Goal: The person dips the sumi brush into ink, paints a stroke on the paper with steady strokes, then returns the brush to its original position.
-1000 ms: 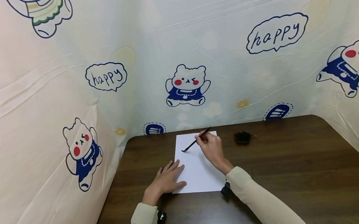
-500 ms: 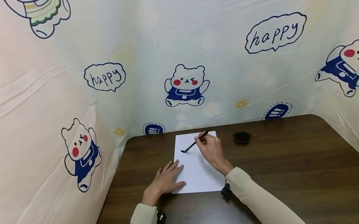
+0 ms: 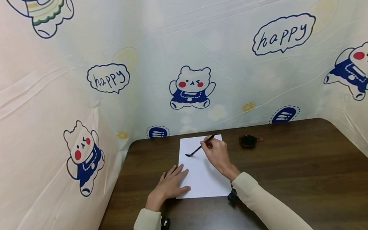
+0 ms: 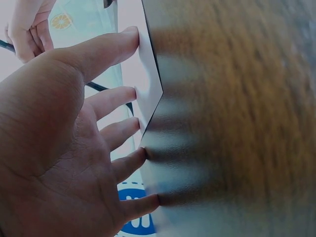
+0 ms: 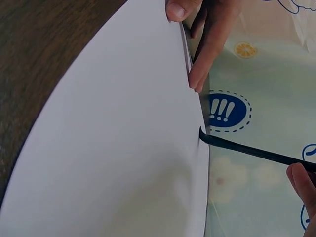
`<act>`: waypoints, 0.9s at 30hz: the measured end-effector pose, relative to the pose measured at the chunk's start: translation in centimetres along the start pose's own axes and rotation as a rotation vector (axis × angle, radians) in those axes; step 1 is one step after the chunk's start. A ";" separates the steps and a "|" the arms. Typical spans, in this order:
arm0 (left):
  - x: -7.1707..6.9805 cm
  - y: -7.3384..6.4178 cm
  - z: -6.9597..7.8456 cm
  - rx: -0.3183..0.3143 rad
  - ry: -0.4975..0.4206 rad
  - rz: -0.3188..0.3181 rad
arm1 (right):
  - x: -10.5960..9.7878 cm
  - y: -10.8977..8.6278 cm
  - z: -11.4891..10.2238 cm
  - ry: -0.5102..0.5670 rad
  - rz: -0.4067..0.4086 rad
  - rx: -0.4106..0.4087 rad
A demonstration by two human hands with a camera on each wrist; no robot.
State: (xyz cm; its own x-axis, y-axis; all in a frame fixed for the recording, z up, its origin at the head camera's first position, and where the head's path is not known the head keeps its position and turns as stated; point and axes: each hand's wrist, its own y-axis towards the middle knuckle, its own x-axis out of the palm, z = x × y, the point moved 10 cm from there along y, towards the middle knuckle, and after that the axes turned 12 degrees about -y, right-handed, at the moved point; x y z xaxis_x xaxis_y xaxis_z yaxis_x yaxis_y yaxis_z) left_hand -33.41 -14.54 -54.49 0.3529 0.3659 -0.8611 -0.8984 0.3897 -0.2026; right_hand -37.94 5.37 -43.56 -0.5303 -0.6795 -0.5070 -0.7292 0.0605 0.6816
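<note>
A white sheet of paper point(image 3: 206, 178) lies on the dark wooden table. My right hand point(image 3: 218, 154) pinches a black writing brush point(image 3: 196, 150) by its handle, slanted down to the left. In the right wrist view the bent brush tip point(image 5: 202, 135) is right at the paper's surface. My left hand point(image 3: 170, 185) rests with spread fingers on the paper's left edge. The left wrist view shows its thumb and two fingers over the sheet, while the other two fingertips touch the wood.
Right of the paper stands a small dark dish point(image 3: 248, 141) with a short reddish-brown part sticking out to its right. The table point(image 3: 290, 171) reaches back to a hanging cloth point(image 3: 234, 88) printed with bears and lettering, which also runs along both sides.
Both hands stay almost where they were. The brush tip moves at most a hair on the paper, and the whole head view shifts slightly.
</note>
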 end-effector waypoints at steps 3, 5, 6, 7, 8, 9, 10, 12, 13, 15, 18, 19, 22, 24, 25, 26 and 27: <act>0.0 -0.1 0.0 0.002 -0.004 0.003 | -0.1 0.0 0.0 -0.002 -0.001 -0.003; 0.1 -0.1 0.1 0.002 -0.010 0.001 | -0.2 -0.1 0.1 -0.004 -0.004 0.000; 0.1 -0.2 0.1 0.003 -0.012 -0.001 | -0.2 -0.1 0.1 -0.002 -0.007 0.002; 0.1 -0.2 0.2 0.004 -0.016 -0.003 | -0.3 -0.1 0.2 -0.004 -0.009 0.003; 0.2 -0.2 0.2 0.005 -0.019 -0.003 | -0.3 -0.2 0.2 -0.007 -0.012 0.005; 0.2 -0.2 0.2 0.004 -0.021 -0.003 | -0.4 -0.2 0.2 -0.009 -0.012 0.004; 0.1 -0.2 0.2 0.005 -0.022 -0.002 | -0.5 -0.2 0.3 -0.010 -0.012 0.004; 0.1 -0.1 0.2 0.008 -0.014 0.002 | -0.7 -0.1 0.3 -0.015 -0.009 0.001; 0.1 -0.1 0.1 0.009 -0.012 0.006 | -0.7 -0.1 0.3 -0.019 -0.008 0.000; 0.0 -0.1 0.1 0.012 -0.011 0.009 | -0.9 0.0 0.5 -0.025 -0.005 0.000; 0.0 -0.1 0.1 0.012 -0.014 0.006 | -1.1 0.0 0.7 -0.028 -0.003 0.003; 0.0 -0.1 0.1 0.012 -0.016 0.006 | -1.2 0.0 0.8 -0.028 -0.004 0.004; 0.0 -0.1 0.1 0.012 -0.021 0.007 | -1.3 0.0 0.9 -0.029 -0.004 0.004; -0.1 -0.1 0.1 0.013 -0.022 0.008 | -1.4 0.0 1.0 -0.034 -0.003 0.004; 0.0 -0.1 0.1 0.013 -0.024 0.008 | -1.5 0.0 1.0 -0.037 -0.004 0.002; 0.0 -0.1 0.1 0.013 -0.025 0.006 | -1.6 0.0 1.0 -0.039 -0.004 0.000; 0.0 -0.1 0.1 0.013 -0.024 0.005 | -1.7 0.0 1.0 -0.042 -0.004 -0.002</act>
State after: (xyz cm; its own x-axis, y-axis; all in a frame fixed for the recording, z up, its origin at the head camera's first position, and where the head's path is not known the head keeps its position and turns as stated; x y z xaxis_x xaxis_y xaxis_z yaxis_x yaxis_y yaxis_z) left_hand -33.26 -14.52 -54.42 0.3549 0.3880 -0.8506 -0.8967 0.3987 -0.1923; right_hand -37.48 7.27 -43.28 -0.5452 -0.6486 -0.5311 -0.7303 0.0565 0.6808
